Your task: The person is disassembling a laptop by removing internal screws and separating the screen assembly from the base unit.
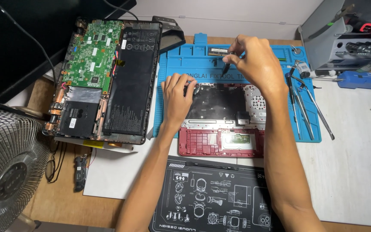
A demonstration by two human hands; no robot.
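Observation:
My left hand (177,99) rests with spread fingers on the upper left corner of a red laptop palmrest shell (220,141), which lies inside-up on a blue silicone repair mat (185,60). My right hand (254,60) hovers above the mat's top trays and pinches a small dark tool (226,66) that points down. An opened laptop base (104,77), showing a green circuit board and a black battery, lies to the left.
Tweezers and pliers (301,99) lie on the mat's right edge. A black printed mat (211,197) sits near me. A fan (9,167) stands at lower left, a monitor (18,38) at upper left, grey tool boxes (348,34) at upper right.

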